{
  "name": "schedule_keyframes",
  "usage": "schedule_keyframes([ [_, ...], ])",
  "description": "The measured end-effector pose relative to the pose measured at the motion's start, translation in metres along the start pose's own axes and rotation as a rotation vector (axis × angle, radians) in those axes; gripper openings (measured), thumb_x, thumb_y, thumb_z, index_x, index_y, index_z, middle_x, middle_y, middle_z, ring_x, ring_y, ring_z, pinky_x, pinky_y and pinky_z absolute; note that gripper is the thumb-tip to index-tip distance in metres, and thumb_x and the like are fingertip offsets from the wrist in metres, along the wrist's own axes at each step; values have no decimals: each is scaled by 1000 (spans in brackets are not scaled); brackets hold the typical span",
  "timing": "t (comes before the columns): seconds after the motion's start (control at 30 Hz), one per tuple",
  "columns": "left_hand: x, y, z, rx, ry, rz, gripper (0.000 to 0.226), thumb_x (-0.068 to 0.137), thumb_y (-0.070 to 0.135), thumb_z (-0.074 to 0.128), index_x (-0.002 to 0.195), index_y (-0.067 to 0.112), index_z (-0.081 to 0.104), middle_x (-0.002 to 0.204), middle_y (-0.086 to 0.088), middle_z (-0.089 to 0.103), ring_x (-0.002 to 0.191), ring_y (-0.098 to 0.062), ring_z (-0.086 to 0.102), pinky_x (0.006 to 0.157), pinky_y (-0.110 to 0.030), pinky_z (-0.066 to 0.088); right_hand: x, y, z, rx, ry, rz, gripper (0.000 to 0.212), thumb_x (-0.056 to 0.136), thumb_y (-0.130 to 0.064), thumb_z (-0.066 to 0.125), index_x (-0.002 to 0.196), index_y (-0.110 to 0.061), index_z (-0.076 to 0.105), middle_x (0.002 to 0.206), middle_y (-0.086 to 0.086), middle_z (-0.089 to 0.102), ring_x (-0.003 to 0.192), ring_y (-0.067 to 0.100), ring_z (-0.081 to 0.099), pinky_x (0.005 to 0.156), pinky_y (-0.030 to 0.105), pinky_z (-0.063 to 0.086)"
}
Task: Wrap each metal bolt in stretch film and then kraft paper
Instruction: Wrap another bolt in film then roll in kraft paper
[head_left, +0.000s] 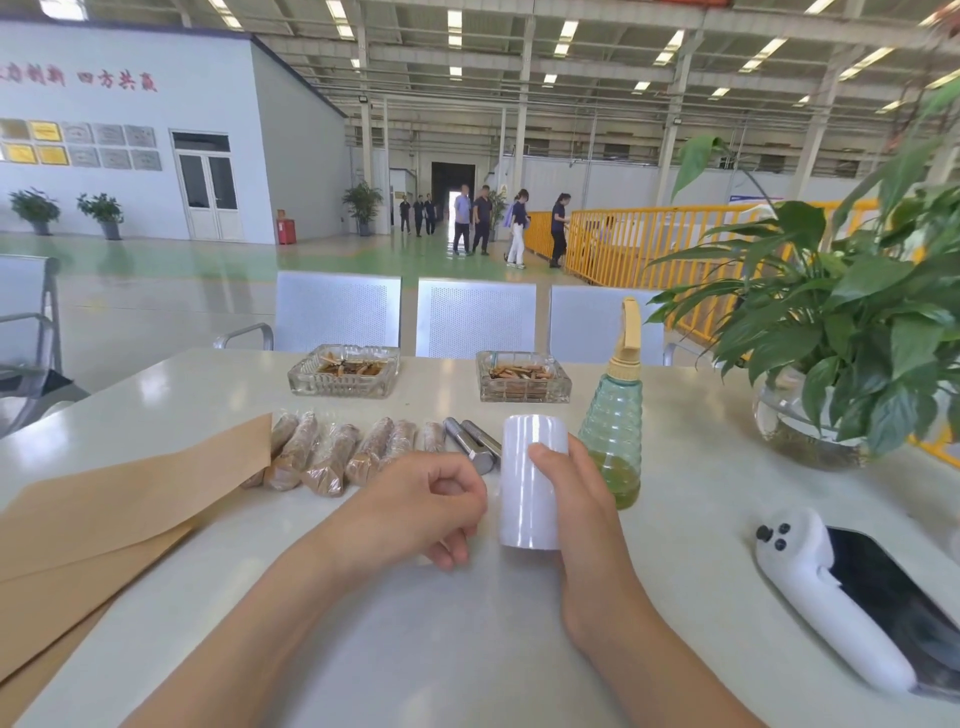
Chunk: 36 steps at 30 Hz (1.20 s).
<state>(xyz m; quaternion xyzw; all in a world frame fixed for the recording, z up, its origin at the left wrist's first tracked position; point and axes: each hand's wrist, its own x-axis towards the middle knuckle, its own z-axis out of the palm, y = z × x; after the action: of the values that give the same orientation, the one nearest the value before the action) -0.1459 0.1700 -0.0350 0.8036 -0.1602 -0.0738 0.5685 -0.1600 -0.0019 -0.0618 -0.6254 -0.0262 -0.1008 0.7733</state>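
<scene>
My right hand (571, 499) grips an upright white roll of stretch film (527, 483) at the middle of the white table (467, 649), thumb on its front. Just left of the roll, my left hand (431, 509) has its fingers curled, thumb against forefinger; whether it pinches the clear film edge I cannot tell. Behind the hands lies a row of several wrapped bolts (332, 457) in brown paper and film. Two bare metal bolts (472, 441) lie at the row's right end. Sheets of kraft paper (104, 519) lie at the left.
Two glass ashtrays (344, 371) (523, 376) sit at the back. A green spray bottle (613, 431) stands right behind the roll. A potted plant in a glass bowl (810, 421) is at far right. A white controller (831, 597) and a black phone (893, 587) lie right.
</scene>
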Motion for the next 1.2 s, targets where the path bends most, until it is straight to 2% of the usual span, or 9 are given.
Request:
schedule_keyframes([
  [0.1, -1, 4, -4, -93, 0, -17, 7, 84, 14, 66, 78, 16, 68, 73, -9, 64, 66, -22, 67, 60, -32, 56, 2, -4, -2, 218, 15, 139, 46, 85, -45, 63, 114, -10, 71, 97, 6, 73, 81, 17, 66, 75, 36, 49],
  [0.17, -2, 5, -5, -179, -20, -33, 3, 78, 19, 66, 78, 17, 68, 79, -9, 66, 75, -21, 70, 63, -32, 57, 2, -8, -3, 335, -18, 185, 44, 92, -42, 58, 115, -7, 73, 101, 13, 75, 78, 19, 67, 71, 36, 49],
  [0.33, -1, 5, -4, -448, -8, -33, 13, 90, 2, 64, 80, 9, 60, 92, -14, 73, 90, -27, 73, 66, -31, 58, 1, -13, -2, 472, -101, 242, 56, 95, -40, 53, 129, 2, 65, 100, 20, 67, 82, 26, 63, 73, 38, 48],
  [0.47, 2, 5, 2, -393, 93, 17, 4, 75, 10, 69, 72, 10, 65, 82, -15, 70, 78, -21, 71, 66, -28, 57, 0, -13, -2, 483, -90, 259, 52, 97, -38, 53, 131, 0, 63, 95, 19, 67, 87, 28, 63, 69, 40, 58],
  [0.63, 6, 0, 9, -320, 226, 79, 17, 91, -4, 61, 77, 5, 66, 74, -15, 69, 69, -18, 68, 67, -27, 58, -1, -14, -1, 443, -86, 300, 48, 98, -36, 52, 133, -4, 61, 93, 16, 67, 87, 29, 67, 72, 39, 52],
  [0.8, 8, -1, 7, -337, 304, 124, 26, 89, -6, 59, 73, 13, 66, 72, -16, 65, 66, -19, 63, 65, -27, 57, -2, -13, -2, 389, -115, 295, 46, 92, -17, 64, 136, -8, 56, 103, 18, 66, 95, 28, 66, 74, 41, 55],
  [0.93, 10, -2, 6, -415, 271, 177, 24, 92, -10, 51, 92, 13, 58, 73, -11, 61, 67, -20, 56, 66, -28, 55, -2, -14, -2, 432, -148, 293, 48, 92, -12, 63, 138, -6, 55, 106, 19, 65, 98, 30, 65, 81, 45, 54],
  [1.07, 9, -1, 6, -345, 229, 206, 33, 94, -6, 47, 87, 17, 70, 77, -8, 57, 73, -19, 54, 72, -28, 54, 0, -10, -2, 428, -148, 270, 49, 91, -13, 63, 139, -6, 55, 108, 20, 66, 98, 30, 65, 85, 47, 54],
  [1.2, 3, 3, 8, -233, 181, 191, 14, 83, 19, 65, 92, 25, 73, 76, -1, 65, 73, -13, 61, 73, -20, 52, 1, -6, -2, 309, -73, 158, 58, 80, -17, 71, 135, -27, 57, 123, 19, 68, 106, 31, 68, 85, 50, 57],
])
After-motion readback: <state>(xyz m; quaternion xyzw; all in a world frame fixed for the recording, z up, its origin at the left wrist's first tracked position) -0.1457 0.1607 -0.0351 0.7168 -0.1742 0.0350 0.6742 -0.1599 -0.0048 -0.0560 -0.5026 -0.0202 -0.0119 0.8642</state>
